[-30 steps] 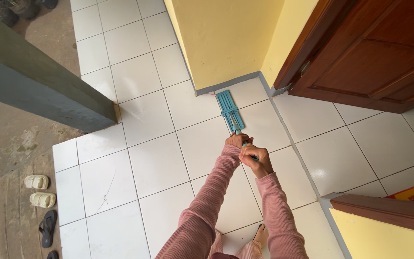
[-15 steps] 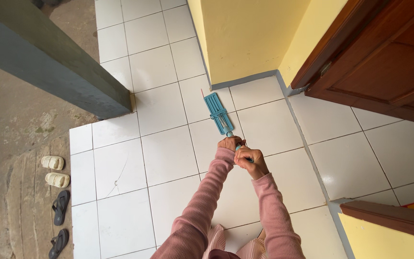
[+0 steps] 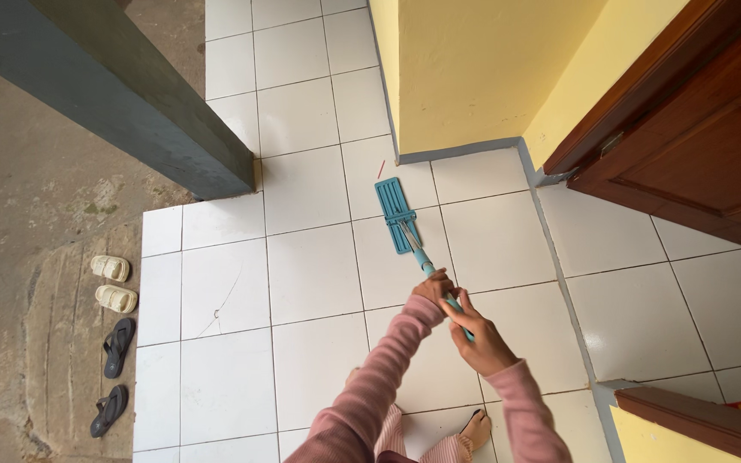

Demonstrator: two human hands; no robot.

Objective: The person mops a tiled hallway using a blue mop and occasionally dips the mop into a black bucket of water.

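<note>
At 9 o'clock, on the bare ground off the tiles, a pair of cream sandals (image 3: 113, 283) sits above a pair of black flip-flops (image 3: 111, 377). At 10–11, a dark grey-green beam (image 3: 130, 94) runs diagonally down to the white tiled floor (image 3: 310, 274). Centre: flat teal mop head (image 3: 396, 214) lies on the tiles w/ its long edge pointing approx 11 o'clock, just below the yellow wall (image 3: 465, 69) corner; a small red bit, poss. a straw, lies at its 11. Mop handle (image 3: 422, 257) slants down to 5 o'clock. Left hand (image 3: 436, 287), pink sleeve, is wrapped closed round the handle, higher up. Right hand (image 3: 478, 330), just at its 5 o'clock, grips the handle too, fingers curled, index partly extended. At 1–3 o'clock, brown wooden door (image 3: 696, 146).
</note>
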